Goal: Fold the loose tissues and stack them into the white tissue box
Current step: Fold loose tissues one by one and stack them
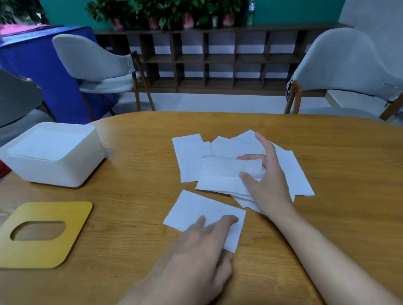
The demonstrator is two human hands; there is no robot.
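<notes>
Office lounge: cubby shelf (219, 58), chairs (100, 66), plants (165, 3).

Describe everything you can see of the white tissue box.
The white tissue box is a rectangular tub with rounded corners, matte plastic by the look. It stands upright and open-topped at the left of the wooden table. A flat layer of white tissues lies inside, near the rim. Its yellow lid, cut with an oval slot, lies flat on the table beside it, nearer the person and not touching it.

no text, label, brand, number or sign can be read anywhere.
</notes>
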